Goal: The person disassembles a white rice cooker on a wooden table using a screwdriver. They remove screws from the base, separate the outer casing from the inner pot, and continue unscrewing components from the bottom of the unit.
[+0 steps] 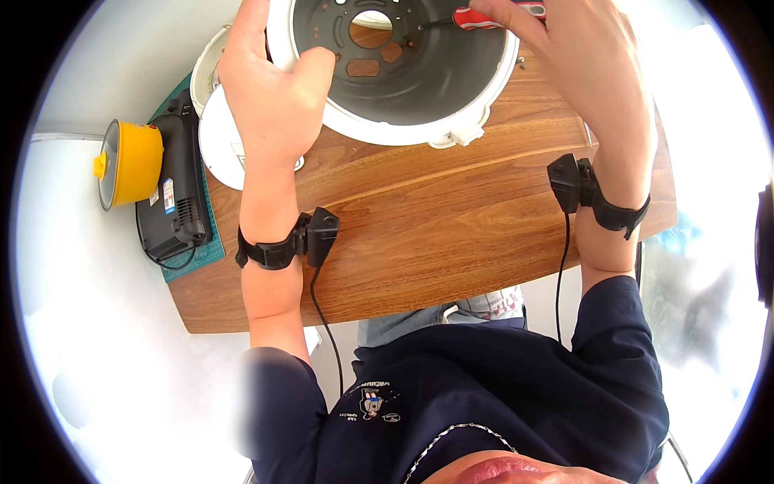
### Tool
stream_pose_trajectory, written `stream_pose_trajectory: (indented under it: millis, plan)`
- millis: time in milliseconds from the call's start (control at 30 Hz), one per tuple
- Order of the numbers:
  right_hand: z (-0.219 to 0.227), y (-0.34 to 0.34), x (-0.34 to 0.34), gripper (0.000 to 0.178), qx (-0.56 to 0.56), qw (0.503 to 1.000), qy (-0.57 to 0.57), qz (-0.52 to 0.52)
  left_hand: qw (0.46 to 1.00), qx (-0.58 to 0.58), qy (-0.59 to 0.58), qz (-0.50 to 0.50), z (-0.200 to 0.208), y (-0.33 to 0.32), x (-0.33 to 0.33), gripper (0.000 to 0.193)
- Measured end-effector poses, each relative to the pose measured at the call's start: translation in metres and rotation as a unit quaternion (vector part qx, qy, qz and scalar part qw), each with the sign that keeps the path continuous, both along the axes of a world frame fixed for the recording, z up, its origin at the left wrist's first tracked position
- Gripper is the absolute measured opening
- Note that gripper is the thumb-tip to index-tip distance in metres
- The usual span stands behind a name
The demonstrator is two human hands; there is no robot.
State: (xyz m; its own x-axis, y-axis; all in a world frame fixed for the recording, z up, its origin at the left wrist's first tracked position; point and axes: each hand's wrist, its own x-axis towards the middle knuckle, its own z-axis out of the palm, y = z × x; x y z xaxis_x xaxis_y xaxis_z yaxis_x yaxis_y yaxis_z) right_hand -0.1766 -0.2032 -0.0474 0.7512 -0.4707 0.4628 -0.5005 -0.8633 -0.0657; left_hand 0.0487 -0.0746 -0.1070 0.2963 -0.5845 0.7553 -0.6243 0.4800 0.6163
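Note:
A round white appliance housing point(451, 85), which looks like a rice cooker body, lies at the top of the view with its grey hollow inside facing me. Its inner base has a large round hole and several smaller openings. My left hand point(278, 101) is closed on the left rim, with the thumb at the inner edge. In my right hand point(592, 60) is a screwdriver point(477, 18) with a red and white handle. Its shaft points left into the housing, the tip near the inner base. Whether the tip sits on a screw I cannot tell.
On the wooden table point(419, 234), a white round cover point(219, 145) lies partly behind my left forearm. At the left, a yellow pot point(139, 164) stands by a black appliance point(173, 214) on a green cutting mat point(211, 252). Small metal pieces point(522, 62) lie right of the housing.

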Motion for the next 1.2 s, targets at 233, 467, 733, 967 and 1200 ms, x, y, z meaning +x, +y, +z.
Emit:
stream_pose_trajectory:
  millis: [233, 467, 733, 967, 1200]
  plan:
    - [0.013, 0.023, 0.005, 0.046, 0.175, 0.972, -0.114, 0.108, 0.999, 0.01, -0.025, 0.023, 0.006, 0.003, -0.012, 0.08]
    - [0.01, 0.009, 0.003, 0.048, 0.042, 0.999, -0.006, -0.02, 0.995, 0.004, -0.089, 0.055, 0.014, 0.007, -0.02, 0.079]
    - [0.003, 0.039, 0.026, 0.042, 0.023, 0.993, -0.078, -0.086, 0.999, 0.011, -0.008, 0.038, 0.002, 0.007, -0.005, 0.079]
    - [0.007, 0.003, 0.0, 0.043, 0.112, 0.993, -0.004, 0.04, 1.0, 0.0, -0.012, 0.022, 0.005, 0.0, -0.006, 0.079]
    - [0.009, 0.01, 0.005, 0.044, 0.116, 0.992, 0.019, -0.053, 0.999, 0.009, -0.028, 0.04, 0.007, 0.004, -0.012, 0.078]
